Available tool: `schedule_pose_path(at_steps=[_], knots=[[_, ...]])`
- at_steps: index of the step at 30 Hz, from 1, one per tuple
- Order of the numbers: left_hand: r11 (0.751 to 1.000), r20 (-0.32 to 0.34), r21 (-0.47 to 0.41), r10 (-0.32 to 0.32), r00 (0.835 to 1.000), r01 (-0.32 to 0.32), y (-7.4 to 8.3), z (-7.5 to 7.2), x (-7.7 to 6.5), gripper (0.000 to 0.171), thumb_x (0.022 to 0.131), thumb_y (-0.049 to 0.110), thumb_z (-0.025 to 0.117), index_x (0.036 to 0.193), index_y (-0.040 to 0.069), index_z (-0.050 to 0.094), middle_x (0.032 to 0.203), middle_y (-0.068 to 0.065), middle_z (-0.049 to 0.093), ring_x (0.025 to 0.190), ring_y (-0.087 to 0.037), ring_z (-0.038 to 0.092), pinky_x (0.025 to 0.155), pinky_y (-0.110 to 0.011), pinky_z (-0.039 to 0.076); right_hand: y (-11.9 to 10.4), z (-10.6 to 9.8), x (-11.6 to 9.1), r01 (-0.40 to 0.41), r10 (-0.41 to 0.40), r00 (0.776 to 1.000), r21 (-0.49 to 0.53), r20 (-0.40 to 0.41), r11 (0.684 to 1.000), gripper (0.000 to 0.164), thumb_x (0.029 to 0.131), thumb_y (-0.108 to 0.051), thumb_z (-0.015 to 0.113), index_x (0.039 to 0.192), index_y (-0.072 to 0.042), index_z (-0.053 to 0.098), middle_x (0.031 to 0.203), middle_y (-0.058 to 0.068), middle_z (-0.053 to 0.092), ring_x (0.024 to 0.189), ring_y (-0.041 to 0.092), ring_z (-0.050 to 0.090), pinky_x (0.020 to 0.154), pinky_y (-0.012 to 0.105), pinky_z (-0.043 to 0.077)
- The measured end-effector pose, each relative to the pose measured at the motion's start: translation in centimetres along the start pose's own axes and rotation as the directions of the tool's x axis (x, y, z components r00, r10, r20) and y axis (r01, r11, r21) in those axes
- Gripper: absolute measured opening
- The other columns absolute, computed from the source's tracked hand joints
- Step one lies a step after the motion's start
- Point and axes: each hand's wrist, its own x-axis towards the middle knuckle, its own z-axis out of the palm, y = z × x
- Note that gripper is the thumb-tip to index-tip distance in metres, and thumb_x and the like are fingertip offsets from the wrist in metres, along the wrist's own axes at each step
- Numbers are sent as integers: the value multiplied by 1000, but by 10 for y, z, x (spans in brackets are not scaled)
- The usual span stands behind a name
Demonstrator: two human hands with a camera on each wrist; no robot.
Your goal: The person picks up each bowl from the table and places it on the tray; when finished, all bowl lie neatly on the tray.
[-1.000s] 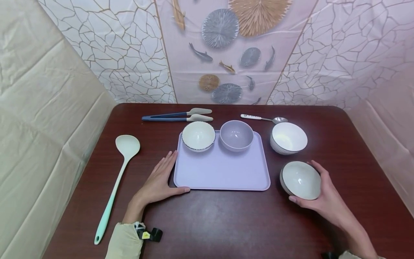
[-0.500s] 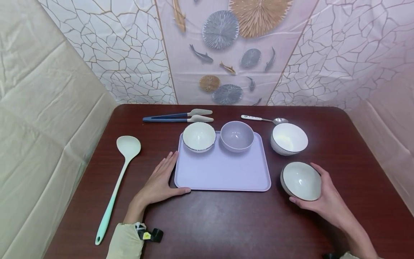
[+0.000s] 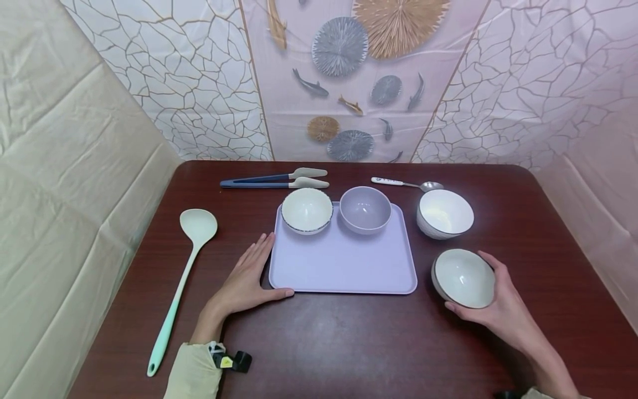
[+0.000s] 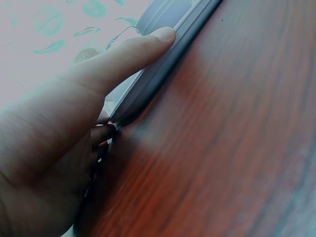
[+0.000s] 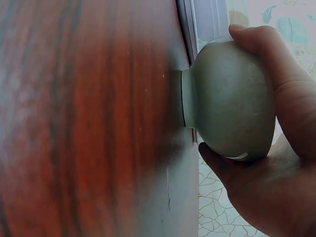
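Observation:
A pale lilac tray (image 3: 344, 266) lies on the dark wooden table, with a white bowl with a dark speckled rim (image 3: 306, 210) and a lilac bowl (image 3: 365, 209) at its far edge. My left hand (image 3: 244, 282) touches the tray's near left corner, fingers straight along the side and thumb (image 4: 160, 35) at the front rim. To the right of the tray, my right hand (image 3: 503, 310) grips a greyish-white bowl (image 3: 463, 279) between thumb and fingers. In the right wrist view this bowl's foot (image 5: 188, 98) is at or just above the table; I cannot tell which.
Behind the gripped bowl stands another white bowl (image 3: 445, 213). A spoon with a white handle (image 3: 387, 180) and blue tongs with beige tips (image 3: 274, 180) lie along the far edge. On the left lies a long cream and mint-green ladle (image 3: 198, 225).
The head view shifts very slightly. Both hands, the tray and the bowls keep practically the same positions.

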Motion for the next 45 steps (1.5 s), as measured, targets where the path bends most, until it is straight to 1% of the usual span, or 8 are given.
schedule_pose_path(at_steps=[6, 10, 20, 25, 30, 32, 38, 45], knots=[[1000, 4, 1, 4, 1000, -4, 1, 0, 1, 124, 70, 77, 67, 158, 12, 9, 163, -4, 12, 148, -18, 5, 119, -40, 7, -2, 1, 0, -3, 3, 1000, 21, -4, 1000, 121, 60, -17, 96, 154, -14, 19, 138, 15, 41, 112, 22, 43, 81, 4, 33], [1000, 6, -2, 0, 1000, 0, 1, -1, 1, 124, 70, 77, 68, 158, 12, 9, 163, -4, 12, 149, -18, 5, 119, -40, 7, -12, -1, 5, 5, -5, 1000, 33, 3, 999, 122, 61, -17, 96, 155, -17, 18, 139, 13, 39, 112, 27, 43, 80, 5, 34], [1000, 11, 5, -10, 1000, 10, -1, 1, 1, 124, 70, 78, 67, 159, 14, 7, 163, -3, 11, 148, -17, 4, 119, -39, 6, -65, 17, 32, 128, -135, 988, 102, 68, 987, 122, 56, -17, 98, 153, -18, 23, 137, 11, 43, 115, 28, 47, 83, 10, 39], [1000, 15, 6, -15, 1000, 15, -1, 1, 1, 125, 70, 79, 66, 159, 14, 7, 163, -2, 11, 148, -16, 3, 119, -38, 6, -98, 38, 42, 148, -173, 975, 174, 139, 974, 117, 59, -19, 97, 152, -16, 25, 139, 9, 44, 118, 26, 48, 90, 19, 42], [1000, 13, 12, -13, 1000, 13, -2, 0, 2, 125, 69, 79, 65, 159, 14, 7, 163, -3, 11, 148, -16, 3, 119, -39, 6, -143, 63, 47, 164, -211, 959, 235, 191, 958, 115, 57, -12, 97, 148, -4, 26, 137, 17, 44, 119, 31, 49, 95, 44, 45], [1000, 11, 14, -9, 1000, 9, -2, 0, 2, 125, 69, 79, 65, 159, 13, 7, 163, -3, 11, 148, -16, 3, 119, -39, 6, -152, 77, 49, 158, -217, 954, 267, 208, 950, 115, 57, -11, 96, 147, -2, 25, 136, 19, 44, 118, 33, 49, 96, 51, 43], [1000, 1, 16, 9, 1000, -9, -2, -1, 1, 125, 70, 78, 67, 158, 11, 9, 163, -5, 12, 148, -17, 4, 119, -38, 7, -148, 127, 60, 133, -222, 937, 311, 270, 941, 120, 56, -31, 97, 149, -12, 23, 136, 6, 47, 119, 22, 50, 101, 45, 40], [1000, -7, 13, 27, 1000, -27, -2, -2, 2, 124, 70, 75, 70, 158, 9, 10, 162, -7, 14, 149, -19, 5, 119, -40, 7, -158, 161, 63, 162, -244, 928, 286, 281, 944, 123, 53, -45, 95, 149, -14, 24, 136, 2, 40, 119, 18, 47, 100, 42, 41]])
